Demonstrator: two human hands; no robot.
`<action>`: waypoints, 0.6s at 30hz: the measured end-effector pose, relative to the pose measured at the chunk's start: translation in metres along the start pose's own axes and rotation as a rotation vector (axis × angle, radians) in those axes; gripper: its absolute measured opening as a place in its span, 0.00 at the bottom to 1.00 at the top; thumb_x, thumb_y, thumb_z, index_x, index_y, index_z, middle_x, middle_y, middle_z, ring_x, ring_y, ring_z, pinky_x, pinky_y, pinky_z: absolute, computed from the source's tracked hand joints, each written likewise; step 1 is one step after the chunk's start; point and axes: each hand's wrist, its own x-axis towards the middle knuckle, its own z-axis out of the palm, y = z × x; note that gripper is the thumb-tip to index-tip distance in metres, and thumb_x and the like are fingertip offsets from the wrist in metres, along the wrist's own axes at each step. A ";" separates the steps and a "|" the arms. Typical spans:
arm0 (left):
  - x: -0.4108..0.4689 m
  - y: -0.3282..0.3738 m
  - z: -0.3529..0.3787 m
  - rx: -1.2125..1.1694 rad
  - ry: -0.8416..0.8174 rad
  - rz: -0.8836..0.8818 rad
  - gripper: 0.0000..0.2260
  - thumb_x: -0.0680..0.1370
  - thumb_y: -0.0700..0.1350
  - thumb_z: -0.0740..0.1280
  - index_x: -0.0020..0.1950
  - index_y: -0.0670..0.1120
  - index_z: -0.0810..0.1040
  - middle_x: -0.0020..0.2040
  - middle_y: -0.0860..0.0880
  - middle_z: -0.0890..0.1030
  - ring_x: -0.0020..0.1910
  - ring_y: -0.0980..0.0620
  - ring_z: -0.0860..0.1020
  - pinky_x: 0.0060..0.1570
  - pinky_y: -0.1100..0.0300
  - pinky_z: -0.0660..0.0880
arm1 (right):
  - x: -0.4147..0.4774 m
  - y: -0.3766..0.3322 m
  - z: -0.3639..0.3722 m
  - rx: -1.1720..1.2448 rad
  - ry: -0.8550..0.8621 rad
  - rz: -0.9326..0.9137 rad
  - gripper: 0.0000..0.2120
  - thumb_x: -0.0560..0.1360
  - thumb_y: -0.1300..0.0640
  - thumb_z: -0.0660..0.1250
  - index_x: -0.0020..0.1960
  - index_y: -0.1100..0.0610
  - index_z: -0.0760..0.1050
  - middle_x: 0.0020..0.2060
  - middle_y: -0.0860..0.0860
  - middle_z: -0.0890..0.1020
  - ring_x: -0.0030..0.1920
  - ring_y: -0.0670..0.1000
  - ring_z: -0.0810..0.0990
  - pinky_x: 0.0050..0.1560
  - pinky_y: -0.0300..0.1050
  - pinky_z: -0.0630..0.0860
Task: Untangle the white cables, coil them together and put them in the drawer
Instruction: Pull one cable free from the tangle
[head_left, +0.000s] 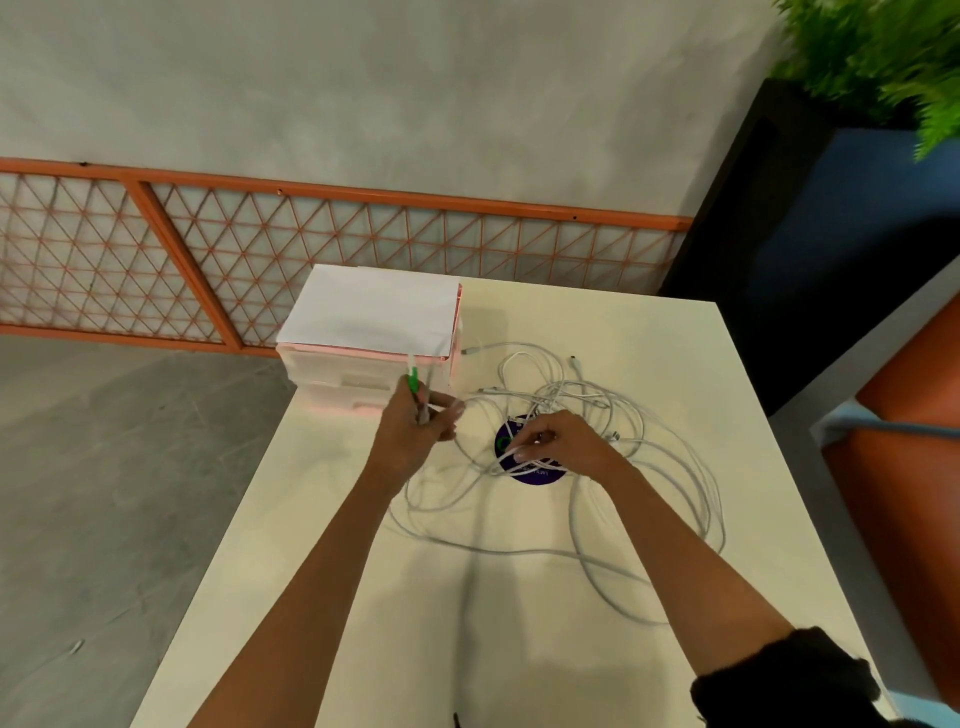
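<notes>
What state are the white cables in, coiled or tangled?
Tangled: the white cables sprawl in loose overlapping loops across the table; none form a neat coil.

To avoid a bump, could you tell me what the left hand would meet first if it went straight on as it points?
Probably the drawer unit: the left hand, gripping a green-tipped cable end, points at its front with nothing visible between; depth is unclear.

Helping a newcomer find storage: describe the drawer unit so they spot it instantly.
On the cream table, look to the far left corner, beyond the left hand. The drawer unit stands there: pink-edged, flat white top, the only solid box beside the loose white cables.
</notes>
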 end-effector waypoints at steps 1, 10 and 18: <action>-0.002 -0.004 0.005 0.024 -0.041 -0.015 0.16 0.75 0.34 0.70 0.41 0.45 0.62 0.42 0.45 0.80 0.33 0.51 0.78 0.35 0.62 0.79 | 0.000 -0.006 -0.005 0.009 -0.032 -0.008 0.07 0.69 0.64 0.74 0.47 0.58 0.83 0.33 0.46 0.82 0.37 0.40 0.78 0.43 0.34 0.72; -0.008 -0.019 0.022 0.038 -0.233 -0.238 0.24 0.70 0.29 0.73 0.61 0.31 0.66 0.39 0.43 0.82 0.35 0.53 0.81 0.34 0.60 0.80 | 0.000 -0.013 -0.018 0.161 0.039 -0.040 0.06 0.69 0.64 0.74 0.44 0.56 0.82 0.34 0.46 0.83 0.36 0.42 0.78 0.42 0.35 0.73; -0.008 -0.009 0.014 -0.022 -0.324 -0.257 0.12 0.72 0.29 0.70 0.44 0.41 0.70 0.35 0.45 0.79 0.37 0.48 0.78 0.37 0.59 0.81 | -0.010 -0.009 -0.023 0.358 0.102 0.029 0.06 0.68 0.67 0.74 0.45 0.62 0.81 0.44 0.56 0.83 0.40 0.49 0.81 0.43 0.38 0.76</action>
